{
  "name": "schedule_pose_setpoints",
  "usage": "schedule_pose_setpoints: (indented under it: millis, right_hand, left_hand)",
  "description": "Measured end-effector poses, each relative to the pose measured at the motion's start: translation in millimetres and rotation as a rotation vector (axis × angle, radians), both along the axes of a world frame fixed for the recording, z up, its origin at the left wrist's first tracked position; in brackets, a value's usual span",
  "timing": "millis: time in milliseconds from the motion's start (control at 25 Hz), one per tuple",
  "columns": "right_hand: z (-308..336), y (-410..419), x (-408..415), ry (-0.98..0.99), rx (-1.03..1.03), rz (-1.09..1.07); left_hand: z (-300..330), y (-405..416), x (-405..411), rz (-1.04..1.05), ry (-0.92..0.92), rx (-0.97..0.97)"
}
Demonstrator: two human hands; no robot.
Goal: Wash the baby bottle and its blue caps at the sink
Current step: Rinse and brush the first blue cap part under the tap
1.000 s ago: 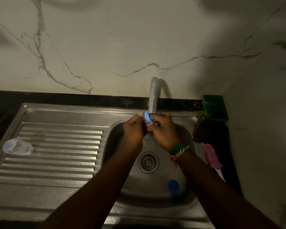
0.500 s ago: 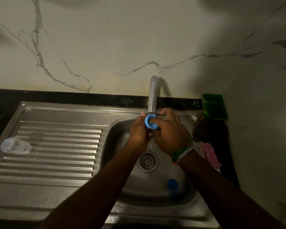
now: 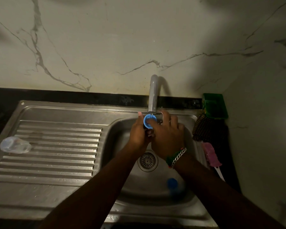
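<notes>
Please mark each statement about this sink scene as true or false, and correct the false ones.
1. Both hands hold a blue ring cap directly under the tap. True.
2. The clear bottle stands upright in the basin. False: it lies on its side on the ribbed draining board, at the left.
3. A second blue cap lies in the sink basin, nearer the person than the drain. True.
4. The bracelets are on the left wrist. False: they are on the right wrist.
5. The green container sits on the draining board. False: it sits at the right back corner, by the wall.
</notes>
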State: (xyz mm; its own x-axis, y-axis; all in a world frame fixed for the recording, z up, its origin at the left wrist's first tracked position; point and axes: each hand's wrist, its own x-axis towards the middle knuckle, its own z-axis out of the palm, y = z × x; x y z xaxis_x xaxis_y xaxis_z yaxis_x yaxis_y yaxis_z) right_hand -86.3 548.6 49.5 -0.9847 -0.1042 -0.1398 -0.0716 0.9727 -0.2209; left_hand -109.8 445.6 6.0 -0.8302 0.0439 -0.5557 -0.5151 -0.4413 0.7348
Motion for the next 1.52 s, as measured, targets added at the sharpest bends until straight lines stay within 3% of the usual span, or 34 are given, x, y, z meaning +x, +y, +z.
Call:
schedule_pose_setpoints:
  millis: [40,120,200,280,440,520,760,800,880,1000,1120,1320,1440,1520]
  right_hand:
    - [-2.3,4.7,0.1,0.051,0.076,0.032]
    - [-7.4,6.5,-2.7,0.002,-0.022,-0.009]
    - [-9.0,2.0,-6.6,-0.219,-0.472,-0.137]
    - [-11.8,-0.7,-2.3,-0.274,-0.663,-0.124]
    - [-4.6,12.5,5.1,0.089,-0.205,-0.09]
    - [-1.3,16.1,4.0,0.169,-0.237,-0.067]
    - [-4.2,22.1,6.4,0.161,-0.173,-0.101]
    - [-9.5,22.1,7.0,0.156,-0.246,-0.067]
    - [-20.2,17.3,4.9,0.047,-0.6,-0.124]
    - [-17.8,9.0,-13.5,-0.276,-1.204,-0.597]
    - [-24.4,6.9,-27.3,-0.469,-1.193,-0.69]
    - [-28.5,-4.7,-27.3,-0.619,-1.597,-0.912]
    - [-28.1,-9.3,-24.2,-0.487,-1.435,-0.716]
    - [-29.8,-6.5,-20.9,-0.211,-1.158,-0.493]
  left_hand:
    - [1.4,1.6,-1.7,-0.008,-0.043,0.034]
    - [-0.8,4.7,-3.0,0.05,-0.075,0.085]
    - [-3.1,7.6,-1.1,0.107,-0.055,0.121]
    - [-2.8,11.1,1.1,0.131,-0.066,0.158]
    - [9.7,10.8,-1.1,0.069,-0.077,0.167]
    - [15.2,11.0,-2.2,0.02,-0.051,0.157]
    - [16.7,12.3,-4.4,0.007,-0.075,0.055]
    - [15.8,11.7,-1.7,0.006,-0.051,0.021]
    - [11.5,9.1,6.5,-0.013,0.064,-0.116]
    - [5.8,3.4,16.8,-0.095,0.314,-0.384]
    - [4.4,-5.5,19.6,-0.131,0.444,-0.454]
    - [-4.2,-7.7,16.5,-0.035,0.368,-0.347]
    - [-5.1,-7.4,6.4,0.028,0.227,-0.155]
    - [-4.1,-4.4,2.5,0.022,0.109,-0.054]
